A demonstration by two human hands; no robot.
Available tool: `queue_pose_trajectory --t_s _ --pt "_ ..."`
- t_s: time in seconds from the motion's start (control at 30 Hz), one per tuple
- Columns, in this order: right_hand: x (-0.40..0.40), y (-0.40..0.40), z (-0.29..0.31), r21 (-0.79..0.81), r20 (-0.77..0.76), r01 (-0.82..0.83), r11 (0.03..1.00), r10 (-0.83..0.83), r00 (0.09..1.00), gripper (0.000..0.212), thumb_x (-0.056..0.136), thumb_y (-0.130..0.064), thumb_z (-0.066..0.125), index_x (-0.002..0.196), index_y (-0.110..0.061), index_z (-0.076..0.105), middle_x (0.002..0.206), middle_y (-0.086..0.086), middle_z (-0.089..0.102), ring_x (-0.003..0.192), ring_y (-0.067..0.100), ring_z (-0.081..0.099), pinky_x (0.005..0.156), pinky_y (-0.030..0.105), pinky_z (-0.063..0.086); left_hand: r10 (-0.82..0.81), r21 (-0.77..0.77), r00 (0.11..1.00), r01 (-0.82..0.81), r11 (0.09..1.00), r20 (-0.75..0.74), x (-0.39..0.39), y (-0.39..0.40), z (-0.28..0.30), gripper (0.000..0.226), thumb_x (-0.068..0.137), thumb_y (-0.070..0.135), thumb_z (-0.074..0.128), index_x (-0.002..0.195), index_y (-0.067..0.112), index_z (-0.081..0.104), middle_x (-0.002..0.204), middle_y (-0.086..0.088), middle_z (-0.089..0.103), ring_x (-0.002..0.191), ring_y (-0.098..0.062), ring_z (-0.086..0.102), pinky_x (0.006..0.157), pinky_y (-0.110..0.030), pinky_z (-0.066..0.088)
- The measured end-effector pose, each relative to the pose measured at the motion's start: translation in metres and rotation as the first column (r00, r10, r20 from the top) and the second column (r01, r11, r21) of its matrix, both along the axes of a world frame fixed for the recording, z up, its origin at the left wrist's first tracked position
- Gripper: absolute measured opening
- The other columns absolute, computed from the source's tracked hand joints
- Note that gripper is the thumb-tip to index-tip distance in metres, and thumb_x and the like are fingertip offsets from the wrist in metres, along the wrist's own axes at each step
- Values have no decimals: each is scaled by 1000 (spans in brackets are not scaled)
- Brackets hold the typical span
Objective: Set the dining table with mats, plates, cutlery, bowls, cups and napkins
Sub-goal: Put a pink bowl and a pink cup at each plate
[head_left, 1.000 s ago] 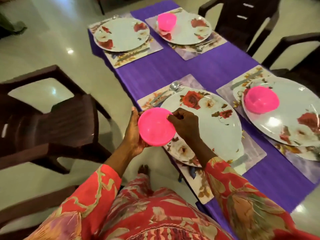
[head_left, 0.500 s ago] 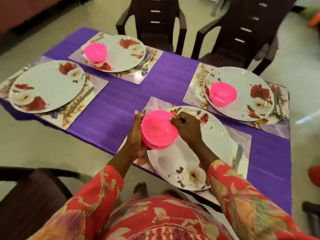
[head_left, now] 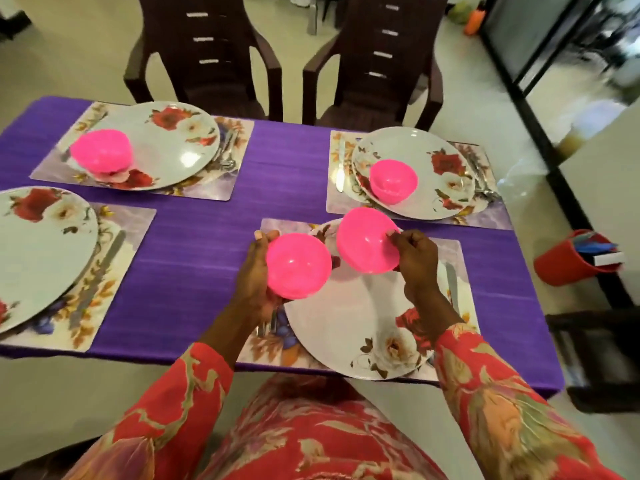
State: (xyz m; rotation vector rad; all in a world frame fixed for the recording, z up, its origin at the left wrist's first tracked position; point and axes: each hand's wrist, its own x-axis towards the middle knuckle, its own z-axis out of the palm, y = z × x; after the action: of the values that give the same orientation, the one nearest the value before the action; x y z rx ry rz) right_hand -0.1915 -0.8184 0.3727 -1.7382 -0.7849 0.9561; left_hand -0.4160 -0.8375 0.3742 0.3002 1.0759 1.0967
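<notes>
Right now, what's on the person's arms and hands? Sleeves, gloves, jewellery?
Both hands, left hand and right hand, are bare: no gloves, and no rings or watch visible. Each forearm ends in a loose red sleeve printed with cream, green and purple leaf-and-flower shapes, matching the garment below.

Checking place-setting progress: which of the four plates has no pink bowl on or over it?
The near-left plate. Both far plates carry a pink bowl, and the left hand and right hand each hold a bowl over the near-right plate.
</notes>
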Motion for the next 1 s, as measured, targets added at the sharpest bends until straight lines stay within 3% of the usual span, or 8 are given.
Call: queue_pose_trajectory --t_s 0.1,0.23,0.33,0.47,0.7,0.87,1.0 --pt "19 3 -6 -41 66 145 989 -142 988 13 88 -18 63 77 -13 58 82 3 57 75 16 52 54 32 52 13 -12 999 -13 1000 -40 1 4 3 31 95 50 38 109 30 57 113 1 60 100 -27 59 50 -44 56" --pt "38 12 -23 -142 226 227 964 -191 955 13 86 -19 61 89 -7 63 87 7 60 88 31 60 79 51 54 6 -3 995 -7 1000 -103 -3 6 -1 35 97 47 39 121 29 55 122 -2 57 107 -31 57 56 -50 57" --pt "42 16 -30 -233 325 218 948 -135 936 22 87 -17 57 98 0 64 95 16 64 97 36 59 87 42 49 9 18 989 -7 1000 -145 -7 9 -1 35 96 46 40 122 28 56 127 -3 57 111 -33 56 60 -51 57" --pt "42 18 -34 -256 373 223 941 -117 921 26 89 -14 52 103 5 61 104 22 64 100 36 57 73 28 37 48 22 993 -46 999 -110 -8 12 2 20 97 31 47 110 31 62 112 7 62 104 -25 59 57 -44 58" --pt "41 21 -35 -296 411 239 925 -103 906 31 90 -15 52 111 6 59 111 24 63 106 39 56 81 35 45 40 6 991 -39 999 -131 -4 13 6 29 97 26 49 124 27 57 120 2 60 111 -31 56 62 -50 57" --pt "41 20 -32 -306 414 226 925 -84 906 32 90 -14 52 113 7 58 112 24 63 106 38 56 81 34 45 28 -7 994 -29 1000 -108 0 11 8 30 97 25 49 125 26 55 124 -1 58 110 -32 56 57 -50 57" --pt "44 18 -32 -336 395 209 918 -64 916 41 89 -27 57 116 3 58 114 21 63 105 36 57 79 33 43 31 8 994 -30 1000 -105 1 10 9 26 97 25 48 122 27 57 119 1 59 109 -31 57 54 -46 57"
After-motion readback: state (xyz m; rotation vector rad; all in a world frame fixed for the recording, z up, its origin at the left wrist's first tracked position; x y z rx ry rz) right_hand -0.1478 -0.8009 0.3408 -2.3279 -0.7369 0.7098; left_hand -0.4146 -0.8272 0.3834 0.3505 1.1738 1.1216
